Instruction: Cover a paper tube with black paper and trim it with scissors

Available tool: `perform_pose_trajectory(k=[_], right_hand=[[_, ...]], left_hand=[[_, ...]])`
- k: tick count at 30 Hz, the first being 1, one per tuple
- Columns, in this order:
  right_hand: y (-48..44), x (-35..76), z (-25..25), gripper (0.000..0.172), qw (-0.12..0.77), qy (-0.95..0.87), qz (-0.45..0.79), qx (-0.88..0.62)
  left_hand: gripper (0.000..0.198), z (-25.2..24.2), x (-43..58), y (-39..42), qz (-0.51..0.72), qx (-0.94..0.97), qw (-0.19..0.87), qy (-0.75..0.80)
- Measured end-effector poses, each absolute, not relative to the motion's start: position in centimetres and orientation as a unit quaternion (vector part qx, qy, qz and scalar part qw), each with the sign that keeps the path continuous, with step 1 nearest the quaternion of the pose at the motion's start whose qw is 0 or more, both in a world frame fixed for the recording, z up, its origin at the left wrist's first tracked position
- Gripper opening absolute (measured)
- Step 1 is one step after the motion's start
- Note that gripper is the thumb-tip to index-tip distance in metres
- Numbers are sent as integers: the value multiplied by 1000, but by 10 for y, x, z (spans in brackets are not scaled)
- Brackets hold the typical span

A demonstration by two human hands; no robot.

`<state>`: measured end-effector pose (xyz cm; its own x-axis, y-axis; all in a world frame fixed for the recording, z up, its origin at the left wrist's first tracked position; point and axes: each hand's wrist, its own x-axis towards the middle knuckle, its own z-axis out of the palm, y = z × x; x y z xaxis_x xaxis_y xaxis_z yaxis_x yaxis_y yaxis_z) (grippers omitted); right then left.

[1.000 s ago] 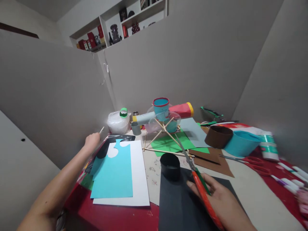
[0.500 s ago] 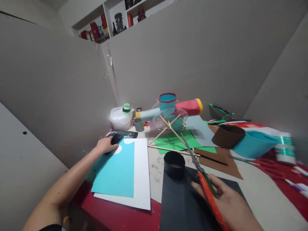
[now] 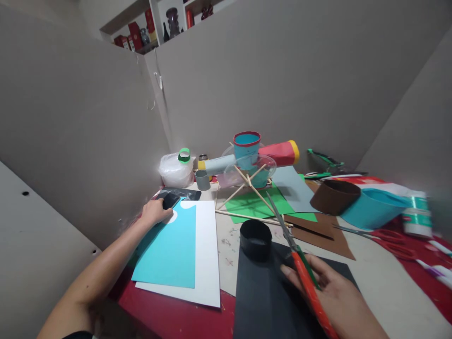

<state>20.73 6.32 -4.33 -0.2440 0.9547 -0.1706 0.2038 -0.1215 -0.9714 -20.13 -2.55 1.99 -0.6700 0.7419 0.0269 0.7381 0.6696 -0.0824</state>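
"One long tool (image 3: 299,264) is close to us, over the black sheet (image 3: 261,296). Which way does it point?"

"Away from the person and a bit left. Its handles are low and to the right, and its metal end goes up. The right hand (image 3: 330,288) has its fingers wrapped on the handles."

"Can you see all of it?"

"No. The orange handle's end is cut off at the bottom, and so is the sheet. The hand hides some of the green handle."

"Any room to move?"

"A bare strip of table (image 3: 228,273) runs between the white paper (image 3: 206,263) and the black sheet."

"And the left hand (image 3: 154,212)?"

"Farther off, on a dark flat thing (image 3: 171,201) by the blue paper (image 3: 171,256). I can't tell if its fingers pinch or just lie there."

"What's near the metal tip?"

"The stick frame (image 3: 249,180). I can't tell if they touch. Behind it all is the gray wall (image 3: 282,84)."
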Motion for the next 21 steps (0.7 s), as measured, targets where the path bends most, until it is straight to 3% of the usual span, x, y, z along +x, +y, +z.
perform_pose_trajectory(k=[8,21], right_hand=[[61,207,-41,50,347,-552,569,-501],[60,206,-31,45,345,-584,517,-523]], left_hand=[[79,19,-199,-25,-9,-398,58,-916],[82,20,-211,-24,-42,-411,89,-906]])
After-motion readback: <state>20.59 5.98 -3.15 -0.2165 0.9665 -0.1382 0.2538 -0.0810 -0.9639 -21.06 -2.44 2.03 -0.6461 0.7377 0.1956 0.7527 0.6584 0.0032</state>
